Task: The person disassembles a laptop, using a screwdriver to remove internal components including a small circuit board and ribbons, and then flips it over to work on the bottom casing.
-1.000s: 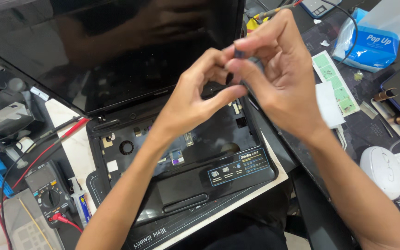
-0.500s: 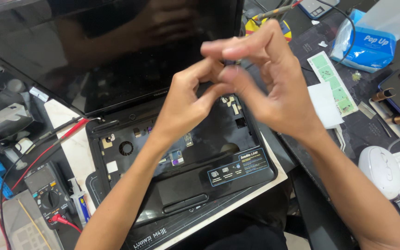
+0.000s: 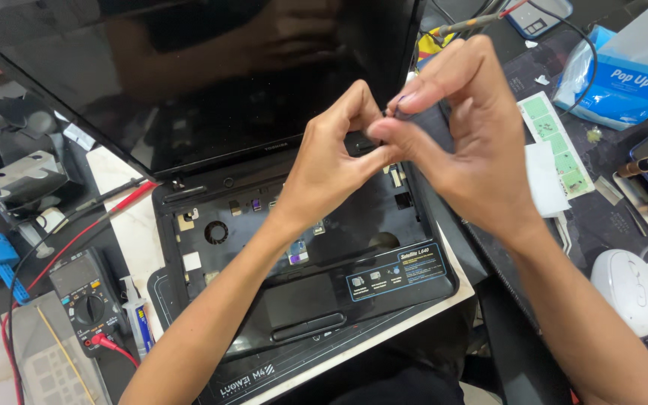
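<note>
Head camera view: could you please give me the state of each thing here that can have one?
Laptop: lid open, screen dark, keyboard removed.
Left hand: fingertips pinched together above the laptop.
Right hand: fingertips pinched on a small part, too small to identify.
Multimeter: red lead plugged in.
Tissue pack: open, a tissue sticking out.

A glossy, mirror-like laptop screen [image 3: 211, 82] is seen above a matt black plastic base [image 3: 339, 247]; the mouse [image 3: 628, 291] seems smooth white plastic
</note>
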